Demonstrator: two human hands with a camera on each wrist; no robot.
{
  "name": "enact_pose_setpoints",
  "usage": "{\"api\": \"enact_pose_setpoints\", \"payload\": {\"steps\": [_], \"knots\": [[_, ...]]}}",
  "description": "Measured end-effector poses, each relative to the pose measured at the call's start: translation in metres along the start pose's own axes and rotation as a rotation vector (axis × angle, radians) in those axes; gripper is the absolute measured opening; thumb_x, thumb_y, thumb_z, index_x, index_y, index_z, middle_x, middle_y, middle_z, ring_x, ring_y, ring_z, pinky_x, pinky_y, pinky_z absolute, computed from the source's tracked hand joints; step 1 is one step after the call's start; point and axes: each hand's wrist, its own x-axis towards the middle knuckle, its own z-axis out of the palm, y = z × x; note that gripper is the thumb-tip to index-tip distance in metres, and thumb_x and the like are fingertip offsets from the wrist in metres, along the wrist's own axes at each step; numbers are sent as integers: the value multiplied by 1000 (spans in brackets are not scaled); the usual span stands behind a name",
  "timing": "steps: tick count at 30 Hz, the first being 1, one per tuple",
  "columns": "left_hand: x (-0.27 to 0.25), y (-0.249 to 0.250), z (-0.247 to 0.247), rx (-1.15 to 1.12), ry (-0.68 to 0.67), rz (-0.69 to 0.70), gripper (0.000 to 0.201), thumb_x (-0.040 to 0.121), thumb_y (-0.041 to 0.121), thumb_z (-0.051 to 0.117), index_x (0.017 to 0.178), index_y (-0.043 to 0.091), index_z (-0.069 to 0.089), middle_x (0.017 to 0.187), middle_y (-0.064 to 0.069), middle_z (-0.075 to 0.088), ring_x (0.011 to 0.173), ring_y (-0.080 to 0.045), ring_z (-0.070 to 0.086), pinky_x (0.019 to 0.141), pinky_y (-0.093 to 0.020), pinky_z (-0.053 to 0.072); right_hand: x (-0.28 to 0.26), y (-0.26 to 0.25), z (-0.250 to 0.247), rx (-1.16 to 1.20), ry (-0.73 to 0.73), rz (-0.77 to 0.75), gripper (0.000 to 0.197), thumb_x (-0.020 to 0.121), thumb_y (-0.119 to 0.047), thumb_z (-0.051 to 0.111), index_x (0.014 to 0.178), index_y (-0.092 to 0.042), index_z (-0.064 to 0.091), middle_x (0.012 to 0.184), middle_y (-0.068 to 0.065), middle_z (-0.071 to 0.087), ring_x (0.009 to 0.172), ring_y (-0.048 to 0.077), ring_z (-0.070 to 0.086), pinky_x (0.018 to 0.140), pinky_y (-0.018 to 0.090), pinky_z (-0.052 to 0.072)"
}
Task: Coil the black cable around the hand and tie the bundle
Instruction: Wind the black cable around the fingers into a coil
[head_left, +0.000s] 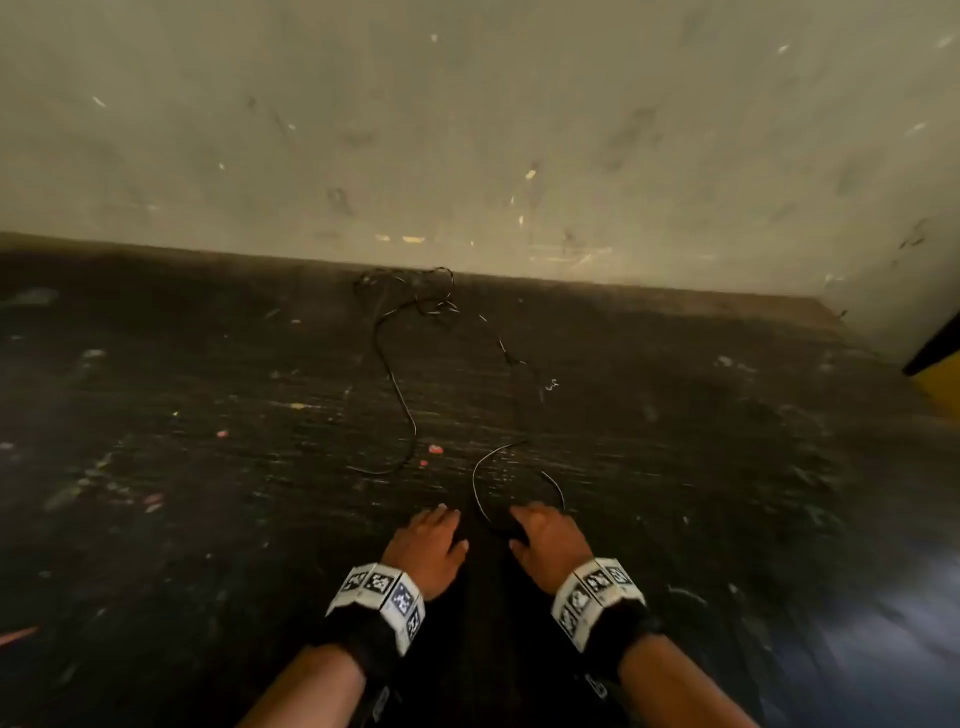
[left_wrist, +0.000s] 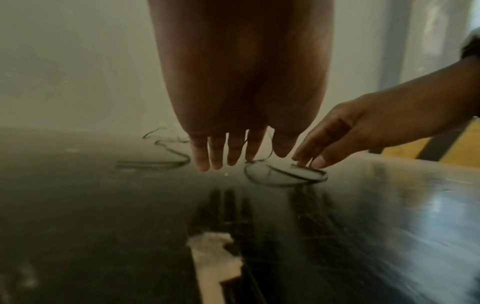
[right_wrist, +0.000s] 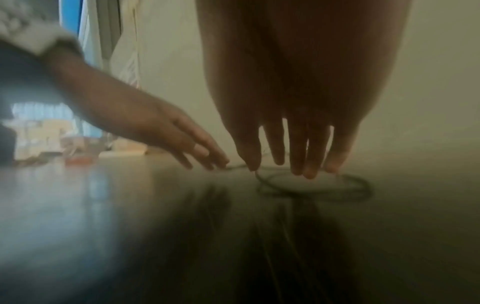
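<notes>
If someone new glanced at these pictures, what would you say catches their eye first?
Probably the two hands near the bottom centre: the left hand with straight fingers and the right hand reaching down to the near loop of the black cable. The cable then snakes away across the dark scuffed table to a tangle by the pale wall. Whether the right hand already has a grip is unclear.

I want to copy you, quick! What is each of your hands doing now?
Left hand: open, fingers straight, holding nothing.
Right hand: fingertips down at the black cable loop; a grip cannot be told.
</notes>
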Motion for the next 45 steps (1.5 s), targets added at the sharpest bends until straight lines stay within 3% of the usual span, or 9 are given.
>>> {"api": "enact_pose_setpoints", "payload": {"steps": [9,15,17,21,26,31,35,39,45], "knots": [[10,2,6,-113,19,-80,47,99,30,37,144,15,36,156,-6,30,143,-21,23,113,-36,24,27,-7,21,-70,62,-113,29,93,-16,46,120,-9,51,127,13,53,118,29,50,99,38,40],[-21,11,-7,-693,-32,-10,30,95,20,45,118,25,64,121,3,66,112,-11,59,104,-33,42,-1,-21,-6,697,74,-20,6,83,-10,67,89,-12,67,80,4,67,67,11,62,73,28,56],[-43,17,-16,-902,-43,21,26,94,16,47,100,24,71,101,4,73,101,-12,65,97,-30,46,-20,-31,-25,941,27,-25,9,83,-6,68,91,-2,65,75,10,66,63,15,62,64,26,55],[-99,19,-36,-1204,-118,105,22,95,13,48,106,7,67,98,-13,76,98,-22,70,92,-36,50,-65,-59,-60,1114,-21,-42,22,82,-9,69,99,3,63,74,9,68,61,14,64,55,18,55],[-162,8,-66,-1287,-117,250,18,93,11,52,99,4,67,87,-15,74,85,-28,72,72,-31,55,-108,-93,-76,863,207,-171,7,87,-15,64,92,-13,68,76,-3,68,66,8,65,62,20,53],[-216,-4,-101,-1430,-110,375,22,94,11,46,103,0,63,81,-13,73,73,-23,72,65,-29,58,-144,-127,-80,270,435,-595,43,87,-4,57,126,-22,56,135,-2,51,127,7,43,103,21,40],[-252,-18,-112,-1515,-199,431,28,87,17,50,104,0,64,82,-17,73,72,-24,72,63,-30,58,-164,-156,-86,95,586,-767,24,92,-15,52,110,-11,67,107,3,71,104,12,63,93,35,49],[-276,-29,-112,-1585,-313,448,26,91,10,46,107,-3,62,85,-20,72,77,-27,72,66,-32,59,-181,-172,-96,-39,597,-713,31,94,-19,48,121,-14,62,102,4,70,96,15,63,87,37,51],[-303,-37,-119,-1566,-458,522,30,90,14,46,104,-5,66,102,-29,70,97,-36,69,88,-44,55,-203,-196,-114,-58,535,-624,30,95,-15,50,123,-15,61,99,5,68,88,3,51,80,24,43]]}}
